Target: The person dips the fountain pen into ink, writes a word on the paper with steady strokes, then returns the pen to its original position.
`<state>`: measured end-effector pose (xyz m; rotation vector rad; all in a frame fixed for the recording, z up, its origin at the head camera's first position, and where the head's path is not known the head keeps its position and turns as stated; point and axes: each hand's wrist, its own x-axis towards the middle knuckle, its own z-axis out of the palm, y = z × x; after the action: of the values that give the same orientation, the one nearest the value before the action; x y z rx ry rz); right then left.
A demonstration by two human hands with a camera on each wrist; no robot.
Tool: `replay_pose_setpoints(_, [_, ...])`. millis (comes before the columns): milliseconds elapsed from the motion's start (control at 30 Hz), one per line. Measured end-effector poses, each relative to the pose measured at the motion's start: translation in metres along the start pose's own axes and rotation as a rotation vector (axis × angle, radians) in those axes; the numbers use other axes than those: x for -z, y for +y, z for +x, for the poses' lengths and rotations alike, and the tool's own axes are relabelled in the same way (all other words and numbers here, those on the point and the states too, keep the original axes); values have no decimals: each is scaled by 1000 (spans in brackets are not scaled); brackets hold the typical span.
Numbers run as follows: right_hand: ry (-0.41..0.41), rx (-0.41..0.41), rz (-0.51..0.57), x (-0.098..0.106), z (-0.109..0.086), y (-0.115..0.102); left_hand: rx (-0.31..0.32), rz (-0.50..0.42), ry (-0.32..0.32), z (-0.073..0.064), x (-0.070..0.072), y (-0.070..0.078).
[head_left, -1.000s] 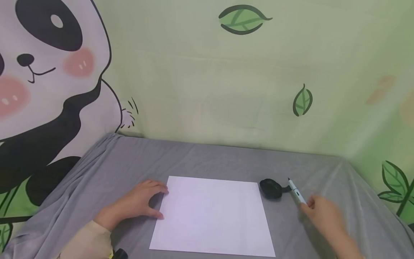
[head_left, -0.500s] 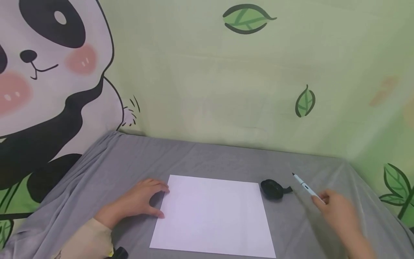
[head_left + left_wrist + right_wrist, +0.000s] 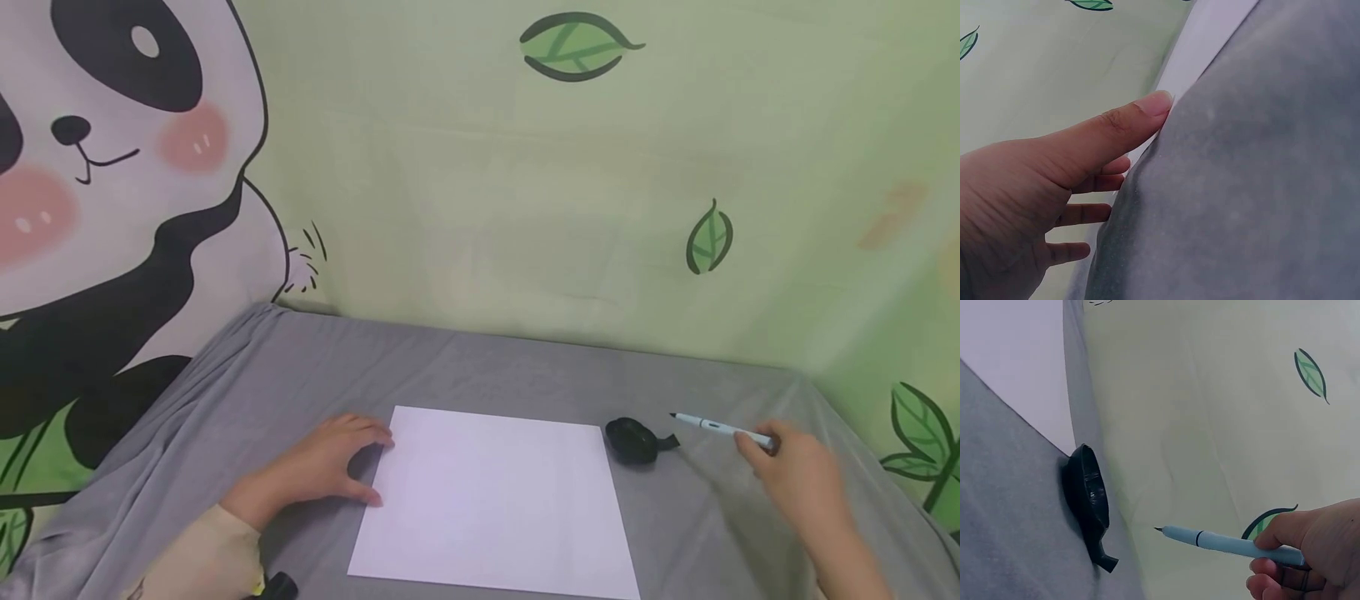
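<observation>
We rest the left hand, spread and gripping nothing, on the left edge of the paper. Right of the paper, we pinch the pen in the right hand, tip exposed. A black object lies beside the paper's far right corner. We judge pickup complete; the paper shows no mark, pen contact not yet made.

Has carried the right hand toward two o'clock from its place a second ago, farther from the black object and its short tail; has swung the pen from pointing near eleven o'clock, through roughly ten half a second ago, to between nine and ten now; has cleared the shaft from before the tail's end in the head view, baring it
</observation>
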<state>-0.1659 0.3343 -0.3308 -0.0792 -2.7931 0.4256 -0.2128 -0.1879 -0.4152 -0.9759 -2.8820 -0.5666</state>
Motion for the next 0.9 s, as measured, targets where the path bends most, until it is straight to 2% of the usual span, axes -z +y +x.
replay_pose_setpoints(333, [47, -21, 50, 5, 5, -4, -22, 15, 17, 0, 1, 1])
replay_pose_setpoints(600, [135, -2, 84, 2, 9, -6, -22, 16, 18, 0, -2, -1])
replay_pose_setpoints(900, [126, -28, 174, -1, 12, -10, -23, 19, 20, 1, -3, -2])
